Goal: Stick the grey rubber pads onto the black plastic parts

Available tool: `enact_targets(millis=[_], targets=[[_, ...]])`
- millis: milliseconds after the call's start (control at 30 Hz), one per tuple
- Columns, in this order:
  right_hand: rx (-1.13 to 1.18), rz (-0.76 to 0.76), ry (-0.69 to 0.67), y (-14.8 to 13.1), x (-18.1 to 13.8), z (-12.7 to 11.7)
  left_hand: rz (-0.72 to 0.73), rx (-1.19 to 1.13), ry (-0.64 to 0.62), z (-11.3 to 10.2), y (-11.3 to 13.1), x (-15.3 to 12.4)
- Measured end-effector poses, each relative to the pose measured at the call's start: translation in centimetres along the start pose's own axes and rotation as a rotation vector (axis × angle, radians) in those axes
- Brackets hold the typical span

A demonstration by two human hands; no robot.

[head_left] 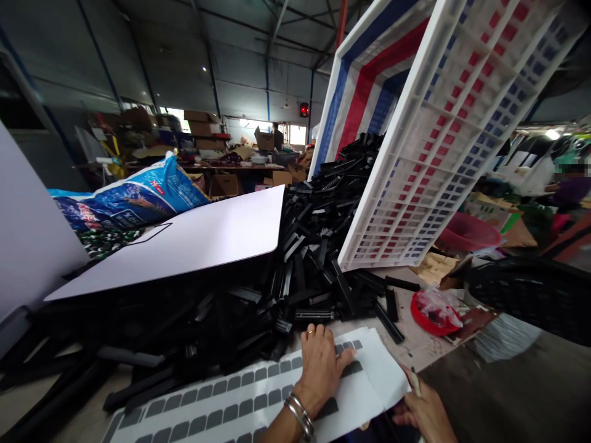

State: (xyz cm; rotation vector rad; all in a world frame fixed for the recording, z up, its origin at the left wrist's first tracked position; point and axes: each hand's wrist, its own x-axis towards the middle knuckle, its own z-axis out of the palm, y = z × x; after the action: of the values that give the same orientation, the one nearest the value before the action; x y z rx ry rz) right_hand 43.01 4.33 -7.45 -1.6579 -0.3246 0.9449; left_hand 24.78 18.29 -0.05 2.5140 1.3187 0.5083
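A white sheet (pixel 381 375) with rows of dark grey rounded stickers lies along the table's near edge. My left hand (pixel 318 363), with a ring and metal bracelets, presses on it; the fingers bend near its far edge and the thumb reaches out to the right across the stickers. At the sheet's right edge is my right hand (pixel 425 409), its fingers closed around a slim pale stick (pixel 416 383). That stick's kind cannot be made out, and part of it is hidden by the hand. Just beyond the sheet spreads a heap of black plastic strips (pixel 300 277).
A white plastic crate (pixel 406 203) with a striped lining tips onto its side, spilling black strips. A white board (pixel 203 240) lies over the heap, and a blue bag (pixel 138 191) stands behind. Right are a red bowl (pixel 427 320) and a black chair back (pixel 530 292).
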Motion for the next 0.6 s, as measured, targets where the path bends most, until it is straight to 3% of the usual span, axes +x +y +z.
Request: enact_targets(millis=[167,333,467,533,600], targets=[[-0.079,0.005,-0.029,-1.1,-0.3,0.2,0.090,-0.011,0.085,1.2,-0.4,-1.6],[-0.169,-0.029,-0.090,-2.5,0.3,2.2,0.512,0.211,0.423,5.3,-3.3,-4.9],[-0.283,-0.009,-0.159,-3.5,0.5,3.7,0.495,0.309,0.645,8.7,-5.2,-6.2],[-0.379,0.003,-0.225,-4.5,0.2,3.5,0.474,0.285,0.725,9.4,-5.5,-6.2],[-0.516,0.006,-0.278,-6.2,0.3,2.6,0.470,0.287,0.722,9.1,-5.4,-6.1]])
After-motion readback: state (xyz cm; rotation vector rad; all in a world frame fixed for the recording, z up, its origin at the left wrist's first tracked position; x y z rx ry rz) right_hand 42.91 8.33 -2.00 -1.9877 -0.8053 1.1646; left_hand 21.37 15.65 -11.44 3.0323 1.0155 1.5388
